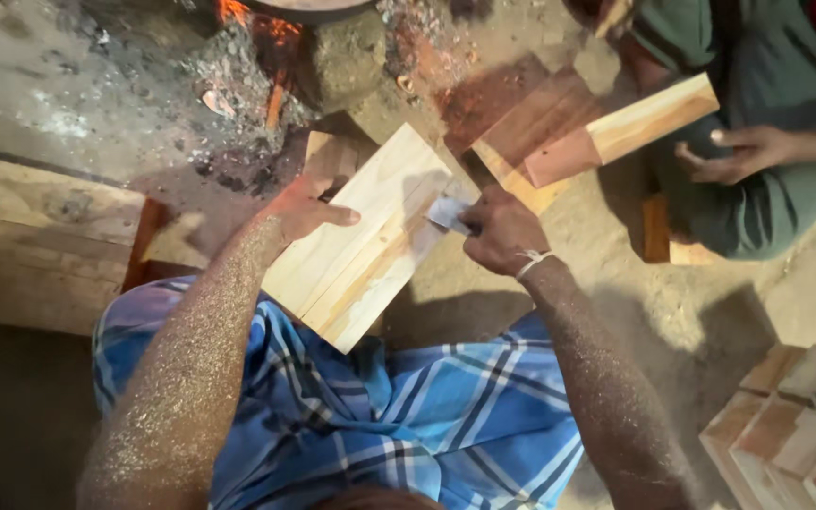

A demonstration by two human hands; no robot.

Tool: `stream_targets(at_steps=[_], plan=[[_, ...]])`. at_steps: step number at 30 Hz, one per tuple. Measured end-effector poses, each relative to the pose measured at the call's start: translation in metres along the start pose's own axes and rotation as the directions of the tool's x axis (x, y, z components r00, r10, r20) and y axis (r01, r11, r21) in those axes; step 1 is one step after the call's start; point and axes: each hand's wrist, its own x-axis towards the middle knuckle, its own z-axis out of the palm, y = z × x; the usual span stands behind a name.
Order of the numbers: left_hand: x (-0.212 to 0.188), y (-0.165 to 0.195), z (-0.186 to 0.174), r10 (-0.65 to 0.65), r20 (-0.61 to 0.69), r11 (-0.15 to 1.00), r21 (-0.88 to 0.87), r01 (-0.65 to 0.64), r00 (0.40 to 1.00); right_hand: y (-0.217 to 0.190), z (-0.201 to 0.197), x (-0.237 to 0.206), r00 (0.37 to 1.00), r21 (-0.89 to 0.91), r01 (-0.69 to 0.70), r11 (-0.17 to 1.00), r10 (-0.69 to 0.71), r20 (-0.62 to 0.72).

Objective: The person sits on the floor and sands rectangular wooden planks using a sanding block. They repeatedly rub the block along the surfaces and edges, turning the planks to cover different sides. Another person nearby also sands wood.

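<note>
A pale wooden board [370,236] made of joined strips rests tilted on my lap, over a blue checked cloth [399,416]. My left hand [302,208] grips the board's far left edge, thumb lying on its face. My right hand [501,231] is closed around a small grey scrap, probably sandpaper [448,213], pressed against the board's right edge. Both forearms are dusted with sawdust.
Another person sits at the upper right, a hand [743,153] beside a two-tone wooden block [620,130]. A fire with embers and ash [257,38] burns at the top. Wooden boards [512,123] lie on the dirt floor. Stacked wooden pieces [795,434] sit lower right; planks [40,236] left.
</note>
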Motion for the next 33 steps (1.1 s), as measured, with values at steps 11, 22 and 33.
stream_targets(at_steps=[11,22,33], plan=[[-0.001,0.005,0.003,0.150,0.002,0.988,-0.019,-0.150,0.989,0.031,-0.019,0.001,0.997,0.035,-0.058,0.998,0.059,-0.040],[0.001,0.003,-0.001,0.166,0.053,0.969,-0.197,-0.153,0.985,-0.154,-0.003,-0.065,0.876,-0.010,-0.230,0.973,0.212,0.434],[-0.009,0.019,-0.001,0.038,-0.070,0.985,0.173,-0.026,0.997,-0.200,0.016,-0.111,0.932,0.226,0.000,0.974,-0.082,0.352]])
